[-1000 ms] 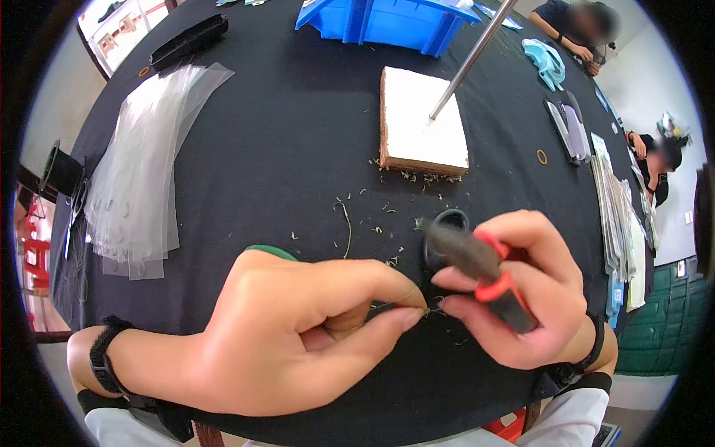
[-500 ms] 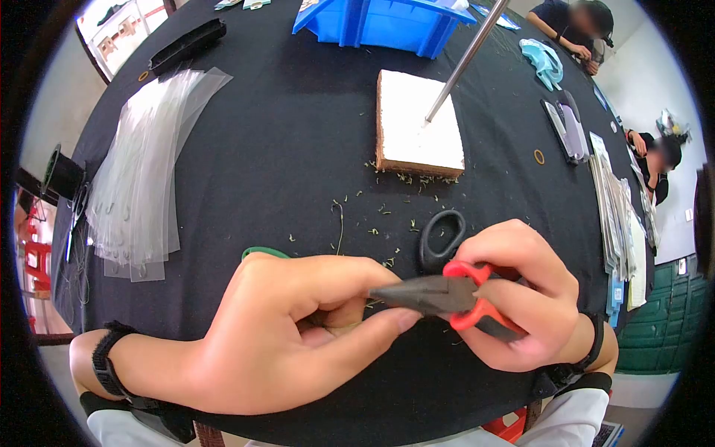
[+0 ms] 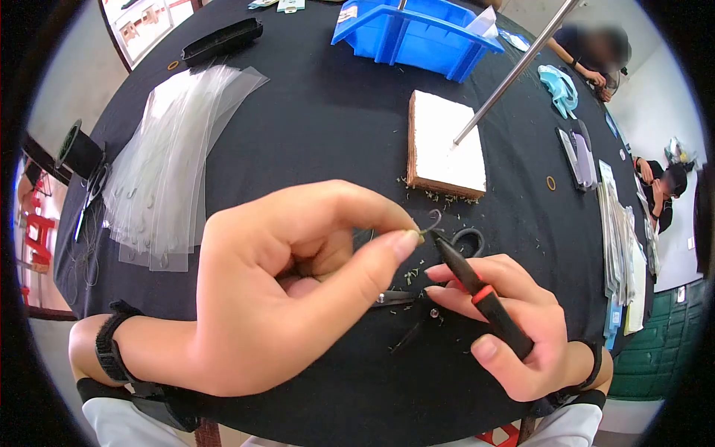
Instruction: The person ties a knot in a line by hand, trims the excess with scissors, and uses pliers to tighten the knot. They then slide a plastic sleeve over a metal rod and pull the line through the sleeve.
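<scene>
Pinches a small wire hook (image 3: 433, 218) between thumb and forefinger of the left hand (image 3: 298, 290), fingers closed tight on it, raised over the near middle of the black-covered table (image 3: 335, 112). Grips red-handled pliers (image 3: 477, 287) in the right hand (image 3: 514, 335), fingers wrapped round the handles, with the dark nose aimed far and left to meet the hook just beside the left thumb tip. Cannot tell how far apart the plier tips stand.

Lying on the cloth beneath both hands: black-handled scissors (image 3: 469, 240), one loop showing past the pliers, the blades near the left thumb. Scattered around them: small greenish clippings (image 3: 436, 195).

Farther off, right of centre: a white foam block (image 3: 447, 134) with a brown side, touched on top by a slanting metal rod (image 3: 514, 74). At the far end: a blue plastic bin (image 3: 417, 30). To the left: a fanned stack of clear plastic bags (image 3: 171, 164), and beyond it a black tray (image 3: 223, 39). To the right: a rubber band (image 3: 550, 182) and a teal cloth (image 3: 560, 82). Seated at the far right edge: two other people (image 3: 596, 52).
</scene>
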`<action>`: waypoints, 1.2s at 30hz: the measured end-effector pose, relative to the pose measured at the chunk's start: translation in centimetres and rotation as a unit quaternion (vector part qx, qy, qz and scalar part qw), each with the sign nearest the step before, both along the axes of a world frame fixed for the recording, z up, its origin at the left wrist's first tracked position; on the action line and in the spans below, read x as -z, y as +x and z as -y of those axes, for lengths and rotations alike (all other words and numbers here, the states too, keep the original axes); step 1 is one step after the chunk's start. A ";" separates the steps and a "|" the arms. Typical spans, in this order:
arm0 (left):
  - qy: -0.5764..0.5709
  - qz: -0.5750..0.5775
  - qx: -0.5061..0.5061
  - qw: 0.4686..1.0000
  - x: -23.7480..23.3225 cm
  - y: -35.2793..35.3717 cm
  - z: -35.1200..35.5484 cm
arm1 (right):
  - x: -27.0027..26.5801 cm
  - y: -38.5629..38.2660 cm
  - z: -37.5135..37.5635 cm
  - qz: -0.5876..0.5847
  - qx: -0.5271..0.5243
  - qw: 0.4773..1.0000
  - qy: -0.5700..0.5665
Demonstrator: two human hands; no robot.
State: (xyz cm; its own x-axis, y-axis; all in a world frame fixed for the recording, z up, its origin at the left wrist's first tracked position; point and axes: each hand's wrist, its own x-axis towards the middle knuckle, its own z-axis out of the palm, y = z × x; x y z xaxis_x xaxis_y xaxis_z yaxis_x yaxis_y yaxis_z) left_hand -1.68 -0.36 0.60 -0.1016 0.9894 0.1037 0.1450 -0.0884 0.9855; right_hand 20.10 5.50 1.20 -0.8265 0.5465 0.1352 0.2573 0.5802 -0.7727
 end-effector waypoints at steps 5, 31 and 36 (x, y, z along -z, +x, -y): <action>0.023 -0.049 0.034 0.998 0.0 -0.2 0.2 | 0.6 0.2 -0.3 -0.018 -0.021 0.997 0.070; -0.010 -0.047 0.073 0.996 -0.1 0.2 0.8 | 0.6 0.1 0.1 -0.015 -0.017 0.993 0.117; -0.012 -0.017 0.063 0.998 0.4 0.1 0.5 | 0.0 0.0 -0.3 -0.007 -0.032 0.999 0.016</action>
State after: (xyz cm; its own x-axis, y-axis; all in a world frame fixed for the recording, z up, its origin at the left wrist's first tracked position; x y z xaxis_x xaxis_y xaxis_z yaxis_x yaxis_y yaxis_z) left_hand -1.55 -0.90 0.24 0.0278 0.9963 0.0807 0.1677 -0.0843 0.9822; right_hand 20.13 5.76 1.21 -0.8580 0.4871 0.1632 0.2077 0.6194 -0.7571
